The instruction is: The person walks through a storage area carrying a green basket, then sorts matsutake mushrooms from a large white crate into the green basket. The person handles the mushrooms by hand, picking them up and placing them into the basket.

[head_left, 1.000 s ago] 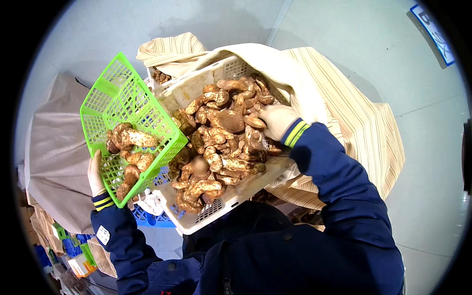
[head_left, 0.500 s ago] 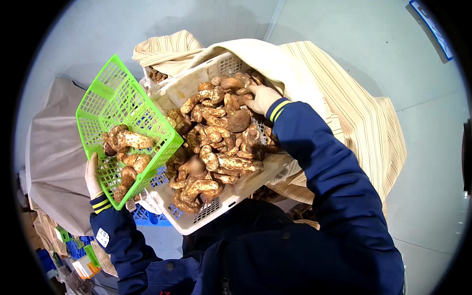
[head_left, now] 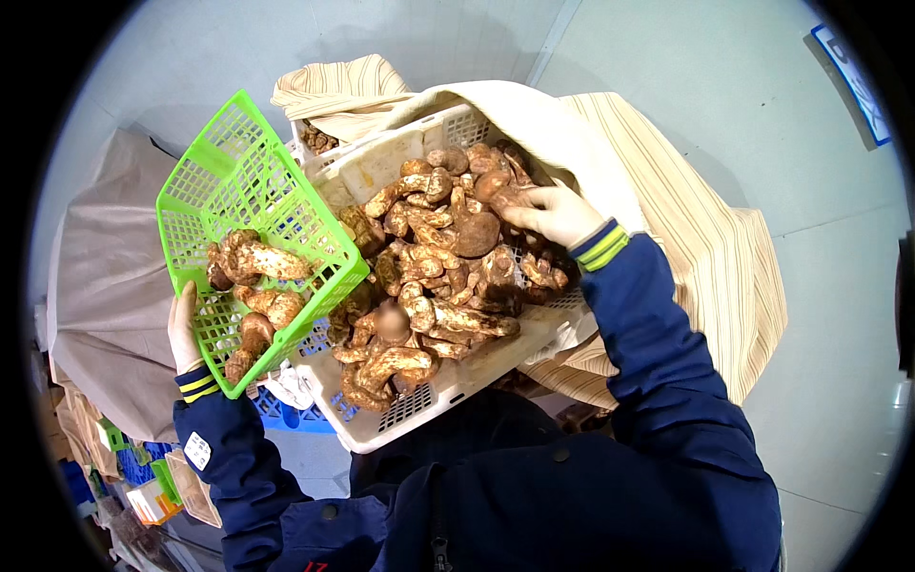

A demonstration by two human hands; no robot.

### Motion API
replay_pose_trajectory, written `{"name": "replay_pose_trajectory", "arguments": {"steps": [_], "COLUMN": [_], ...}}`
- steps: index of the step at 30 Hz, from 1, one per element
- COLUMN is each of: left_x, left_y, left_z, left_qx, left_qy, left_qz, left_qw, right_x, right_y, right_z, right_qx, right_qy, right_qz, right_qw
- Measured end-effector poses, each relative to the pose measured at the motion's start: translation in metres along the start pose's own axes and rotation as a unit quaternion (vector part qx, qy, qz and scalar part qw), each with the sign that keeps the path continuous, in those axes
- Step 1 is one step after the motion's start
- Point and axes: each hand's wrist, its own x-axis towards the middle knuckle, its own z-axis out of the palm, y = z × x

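My gloved left hand point(head_left: 184, 329) grips the near left edge of a bright green plastic basket point(head_left: 355, 270), which is tilted. Several brown mushrooms point(head_left: 274, 260) with thick pale stems lie in it. To its right stands a white perforated crate point(head_left: 376, 437) heaped with many more such mushrooms point(head_left: 467, 319). At the crate's far right side, my gloved right hand point(head_left: 562, 214) is closed on one mushroom point(head_left: 502, 191), its round cap pointing left. Some of my right fingers are hidden behind the palm and that mushroom.
A cream striped cloth point(head_left: 667, 210) drapes over the crate's far and right sides. Grey fabric point(head_left: 110, 276) covers something at the left. Under the crate is a blue plastic crate point(head_left: 286, 417). Boxes point(head_left: 152, 502) and baskets stand lower left. A blue-edged sign point(head_left: 853, 86) lies far right.
My right hand has drawn back to the right, now holding a mushroom by its stem. The left hand still holds the green basket, which has hardly shifted.
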Motion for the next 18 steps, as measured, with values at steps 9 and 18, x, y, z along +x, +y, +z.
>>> {"name": "replay_pose_trajectory", "arguments": {"steps": [9, 18], "left_x": [-0.011, -0.006], "left_y": [0.009, 0.003], "left_z": [0.018, 0.007], "left_qx": [-0.003, 0.002], "left_qy": [-0.005, -0.015], "left_qz": [0.021, 0.021], "left_qw": [1.000, 1.000], "right_x": [-0.022, -0.035], "right_y": [0.021, 0.006], "right_z": [0.028, 0.039], "right_qx": [0.057, 0.632], "right_qy": [0.071, -0.201], "right_qz": [-0.352, -0.060], "right_qw": [0.932, 0.746]}}
